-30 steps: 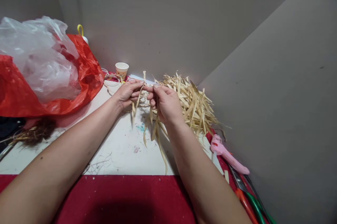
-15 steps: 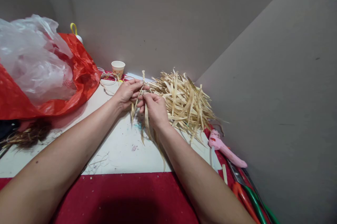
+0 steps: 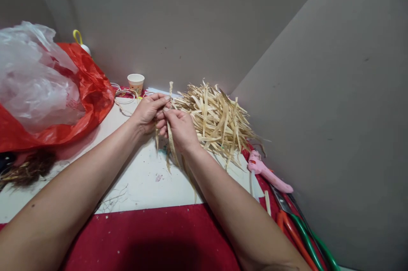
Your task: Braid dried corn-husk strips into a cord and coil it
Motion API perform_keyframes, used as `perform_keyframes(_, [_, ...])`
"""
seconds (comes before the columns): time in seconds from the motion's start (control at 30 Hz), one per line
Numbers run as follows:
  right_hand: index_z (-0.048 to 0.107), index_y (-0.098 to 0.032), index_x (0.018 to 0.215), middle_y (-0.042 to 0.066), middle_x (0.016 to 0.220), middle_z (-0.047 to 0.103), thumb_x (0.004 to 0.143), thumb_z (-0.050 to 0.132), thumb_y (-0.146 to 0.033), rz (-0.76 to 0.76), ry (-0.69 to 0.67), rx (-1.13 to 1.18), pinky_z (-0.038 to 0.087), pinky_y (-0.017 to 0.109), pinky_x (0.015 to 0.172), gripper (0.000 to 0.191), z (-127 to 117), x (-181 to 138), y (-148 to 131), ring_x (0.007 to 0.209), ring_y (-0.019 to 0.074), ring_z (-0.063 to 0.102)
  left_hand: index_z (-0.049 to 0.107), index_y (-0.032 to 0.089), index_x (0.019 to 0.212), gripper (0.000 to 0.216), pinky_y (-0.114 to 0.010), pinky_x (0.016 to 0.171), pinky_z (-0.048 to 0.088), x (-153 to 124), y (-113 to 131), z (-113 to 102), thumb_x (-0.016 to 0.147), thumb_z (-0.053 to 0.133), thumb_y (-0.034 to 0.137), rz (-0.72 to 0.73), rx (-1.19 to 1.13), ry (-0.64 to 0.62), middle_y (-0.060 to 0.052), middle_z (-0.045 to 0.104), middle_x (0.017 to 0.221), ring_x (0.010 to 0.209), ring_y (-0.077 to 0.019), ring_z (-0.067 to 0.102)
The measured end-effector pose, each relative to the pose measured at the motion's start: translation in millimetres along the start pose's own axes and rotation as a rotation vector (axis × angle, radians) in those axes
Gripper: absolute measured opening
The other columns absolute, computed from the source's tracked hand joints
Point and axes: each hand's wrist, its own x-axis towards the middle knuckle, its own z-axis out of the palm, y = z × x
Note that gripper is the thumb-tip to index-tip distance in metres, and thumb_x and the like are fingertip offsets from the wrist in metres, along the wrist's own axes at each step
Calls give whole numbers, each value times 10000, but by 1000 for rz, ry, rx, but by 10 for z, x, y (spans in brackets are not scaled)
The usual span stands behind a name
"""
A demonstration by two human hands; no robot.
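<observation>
My left hand [image 3: 148, 113] pinches a short braid [image 3: 171, 88] of dry straw, whose plaited end sticks up past the thumb and fingertips. Close beside it, my right hand [image 3: 181, 128] has thumb and finger closed on a loose straw strip [image 3: 171, 139] of the same braid. Other strips hang below both hands over the white board [image 3: 140, 190]. The fingers overlap, so the crossing of the strips between them is partly hidden. Just behind my right hand lies a large heap of dry straw strips [image 3: 219, 118].
On the left stands a red plastic bag [image 3: 95, 88] with clear plastic inside; brown fibres [image 3: 32, 169] lie before it. A paper cup [image 3: 136, 85] and cord coils [image 3: 125, 97] are at the back. A pink glue gun [image 3: 269, 173] and scissors [image 3: 295, 228] lie right, along the grey wall [image 3: 338, 114].
The view has shifted slightly, so most things appear a little further left. My right hand has drawn closer in under the left fingers, which curl more around the braid.
</observation>
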Motion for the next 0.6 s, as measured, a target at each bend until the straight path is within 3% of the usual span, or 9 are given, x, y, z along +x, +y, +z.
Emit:
perform_keyframes(0.13, [601, -163, 621, 2, 532, 626, 846, 665, -461, -89, -93, -262, 388, 182, 393, 379, -99, -86, -195, 421, 94, 572, 560, 113, 691, 167, -116, 323, 194, 25, 73, -29, 817, 666, 90, 12, 39, 16, 53, 524, 515, 319, 11, 302])
perform_keyframes(0.23, [633, -163, 680, -2, 621, 650, 823, 704, -416, -327, 105, -368, 406, 189, 430, 299, -230, -97, -360, 450, 71, 539, 563, 113, 690, 163, -120, 327, 168, 35, 114, -58, 817, 665, 102, -17, 49, -40, 51, 522, 517, 317, 14, 274])
perform_keyframes(0.3, [654, -166, 797, -8, 708, 671, 800, 730, -350, -357, 197, -332, 382, 190, 411, 199, -308, -64, -414, 441, 58, 520, 577, 114, 710, 147, -124, 328, 157, 26, 124, -56, 795, 697, 123, -42, 59, -78, 50, 536, 535, 318, 16, 260])
perform_keyframes(0.4, [646, -173, 934, -19, 711, 658, 768, 763, -365, -158, 25, -246, 282, 190, 353, 279, -378, 9, -396, 399, 55, 494, 587, 113, 706, 159, -127, 335, 175, -4, 123, -20, 755, 735, 141, -50, 64, -117, 53, 528, 528, 326, 12, 274])
perform_keyframes(0.47, [639, -172, 882, -52, 587, 577, 746, 778, -448, -94, -113, -202, 232, 186, 349, 337, -393, 44, -361, 380, 47, 428, 584, 113, 685, 175, -130, 340, 190, -33, 137, 21, 734, 749, 142, -37, 69, -131, 52, 529, 522, 330, 10, 287])
perform_keyframes(0.6, [580, -187, 742, -95, 486, 437, 677, 812, -554, -226, -128, -148, 205, 191, 379, 439, -389, 39, -366, 401, 33, 293, 599, 113, 682, 180, -133, 348, 180, -123, 244, 136, 712, 773, 150, 3, 147, -153, 42, 556, 532, 337, 11, 303])
